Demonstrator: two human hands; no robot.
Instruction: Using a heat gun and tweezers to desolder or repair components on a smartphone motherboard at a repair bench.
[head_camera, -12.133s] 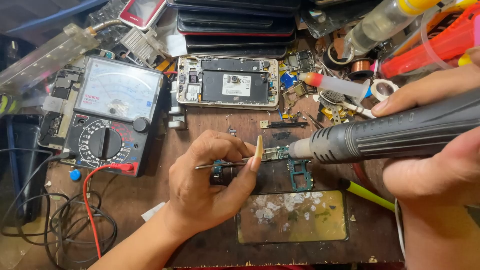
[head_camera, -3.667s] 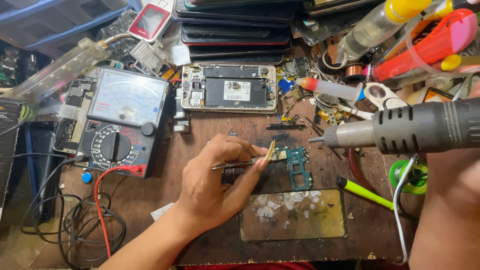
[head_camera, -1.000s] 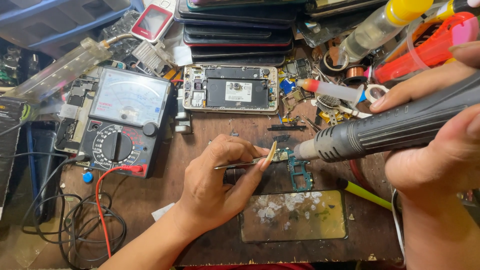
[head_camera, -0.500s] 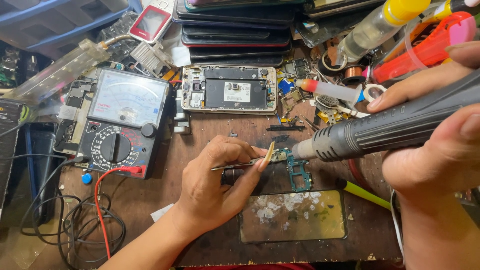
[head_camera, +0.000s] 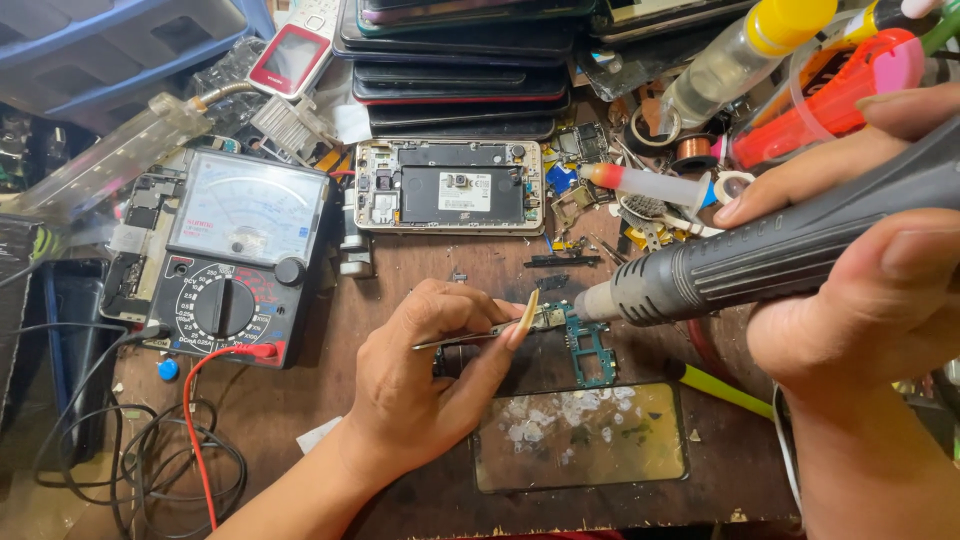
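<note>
My left hand (head_camera: 425, 385) pinches thin metal tweezers (head_camera: 462, 337) whose tips rest on the top of a small green circuit board (head_camera: 588, 350) lying on the brown workbench. My right hand (head_camera: 868, 300) grips a black hot-air tool (head_camera: 790, 252). Its pale nozzle (head_camera: 597, 301) points left and down at the upper edge of that board, right beside the tweezer tips. A long thumbnail on my left hand partly covers the spot where the tips meet the board.
An opened phone body (head_camera: 448, 198) lies behind the board. An analog multimeter (head_camera: 232, 255) with a red lead (head_camera: 190, 400) stands at left above tangled cables. Stacked phones (head_camera: 460, 75), a syringe (head_camera: 650, 185), bottles and wire spools crowd the back. A cracked glass panel (head_camera: 580, 435) lies near the front edge.
Over the last second the hot-air nozzle has edged slightly left and down toward the board. The left hand and tweezers have stayed in place.
</note>
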